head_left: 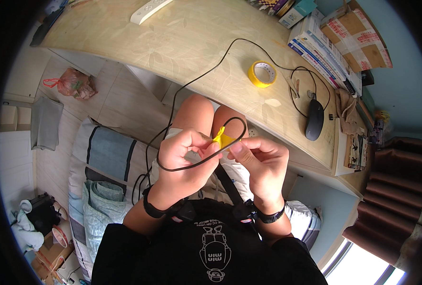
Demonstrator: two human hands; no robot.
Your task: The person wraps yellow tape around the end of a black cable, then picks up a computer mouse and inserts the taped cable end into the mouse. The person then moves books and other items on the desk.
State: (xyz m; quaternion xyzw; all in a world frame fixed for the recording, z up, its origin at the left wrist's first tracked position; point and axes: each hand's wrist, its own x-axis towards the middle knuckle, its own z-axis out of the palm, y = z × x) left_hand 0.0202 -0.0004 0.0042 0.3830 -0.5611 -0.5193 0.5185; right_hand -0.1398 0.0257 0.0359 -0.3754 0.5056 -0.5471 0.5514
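Note:
Over my lap, my left hand (184, 154) pinches a black cable where a piece of yellow tape (226, 140) is wrapped round it. The thumb and index finger of my right hand (264, 168) grip the right end of that tape. From the taped spot the black cable (186, 167) bends up in a small loop and passes in front of my left hand. More of it runs up onto the desk and down toward the bed. A roll of yellow tape (253, 77) lies flat on the desk beyond my hands.
The pale wooden desk (187, 52) holds a black mouse (314, 119) with its coiled cord, a white power strip (149, 10), stacked books (318, 59) and a taped cardboard box (356, 35). A striped bed (107, 147) and a red plastic bag (75, 84) are on the left.

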